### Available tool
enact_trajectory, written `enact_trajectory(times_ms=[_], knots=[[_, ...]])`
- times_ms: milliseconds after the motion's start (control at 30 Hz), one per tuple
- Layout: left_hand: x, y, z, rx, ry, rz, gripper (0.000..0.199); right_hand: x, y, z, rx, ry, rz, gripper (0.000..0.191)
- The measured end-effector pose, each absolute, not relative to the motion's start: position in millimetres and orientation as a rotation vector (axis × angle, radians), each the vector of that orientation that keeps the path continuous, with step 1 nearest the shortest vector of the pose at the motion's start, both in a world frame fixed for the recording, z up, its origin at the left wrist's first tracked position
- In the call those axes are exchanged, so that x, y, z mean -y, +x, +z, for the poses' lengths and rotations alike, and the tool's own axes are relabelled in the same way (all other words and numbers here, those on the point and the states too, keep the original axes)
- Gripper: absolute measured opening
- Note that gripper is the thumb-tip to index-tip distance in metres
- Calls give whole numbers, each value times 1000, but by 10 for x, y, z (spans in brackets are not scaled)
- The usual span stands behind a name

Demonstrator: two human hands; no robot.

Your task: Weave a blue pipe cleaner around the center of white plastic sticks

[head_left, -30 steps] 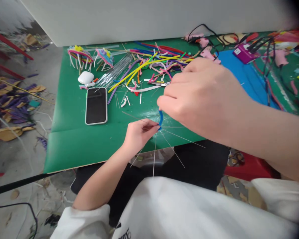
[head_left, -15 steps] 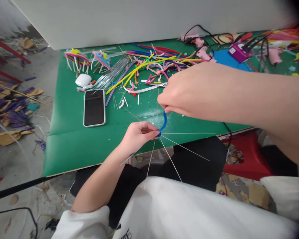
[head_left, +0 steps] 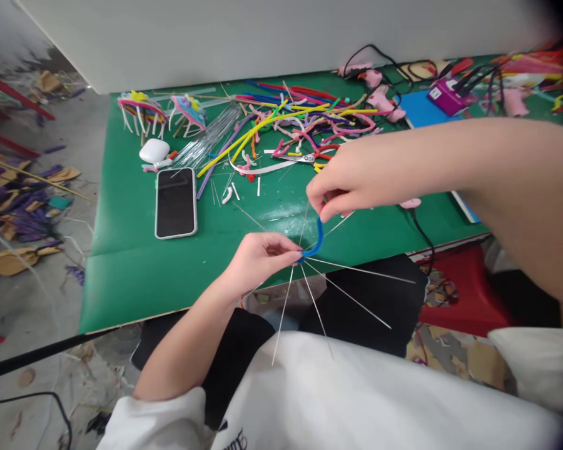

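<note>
My left hand (head_left: 265, 257) pinches the hub of a frame of thin wires (head_left: 347, 294) that fan out in several directions over the table's front edge and my lap. At that hub sits the lower end of a blue pipe cleaner (head_left: 319, 237), which curves upward. Its upper end is pinched by my right hand (head_left: 340, 184), held above and to the right of the left one. My left fingers partly cover the hub, so the winding there is hard to make out.
The green table (head_left: 136, 269) carries a phone (head_left: 176, 203), a white earbud case (head_left: 154, 150), scissors (head_left: 304, 158), clear sticks (head_left: 211, 137) and loose pipe cleaners (head_left: 304, 119). Two small umbrella-like crafts (head_left: 143, 109) stand at the back left. Pink glue guns (head_left: 385, 103) and a purple power block (head_left: 450, 97) lie right.
My right hand has moved slightly right and down, drawing the blue pipe cleaner to the right of the hub. The wire frame has turned a little; my left hand stays nearly in place.
</note>
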State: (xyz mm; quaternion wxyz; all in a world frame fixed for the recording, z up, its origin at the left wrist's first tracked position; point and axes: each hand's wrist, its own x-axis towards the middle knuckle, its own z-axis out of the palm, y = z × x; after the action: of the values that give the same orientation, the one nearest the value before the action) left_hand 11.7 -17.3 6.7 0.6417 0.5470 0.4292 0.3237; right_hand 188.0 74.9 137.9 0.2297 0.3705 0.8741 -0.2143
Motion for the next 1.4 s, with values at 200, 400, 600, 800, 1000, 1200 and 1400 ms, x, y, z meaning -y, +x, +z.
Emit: enact_trajectory(times_ms=[200,400,600,800,1000,1200,1400], knots=[[239,88,191,-921,1455,697,11,-930,2006,1316,-1975,845,-1247,15],[279,85,203,-851,1298,809,5,-874,2000,1022,-2283,962,-1331,14],[315,56,282,-847,1126,1213,8,-686,2022,708,-2475,1054,-1393,15],[255,39,269,-979,1027,1356,8,-504,2056,491,-2468,1146,-1641,21],[166,48,206,-1100,950,1313,12,-435,2247,417,-2441,1326,-1673,24],[80,73,104,-1177,941,1171,19,-346,2319,368,-2520,1436,-1555,20],[41,92,6,-1143,954,1115,21,-316,2048,301,-2819,1439,-1602,31]])
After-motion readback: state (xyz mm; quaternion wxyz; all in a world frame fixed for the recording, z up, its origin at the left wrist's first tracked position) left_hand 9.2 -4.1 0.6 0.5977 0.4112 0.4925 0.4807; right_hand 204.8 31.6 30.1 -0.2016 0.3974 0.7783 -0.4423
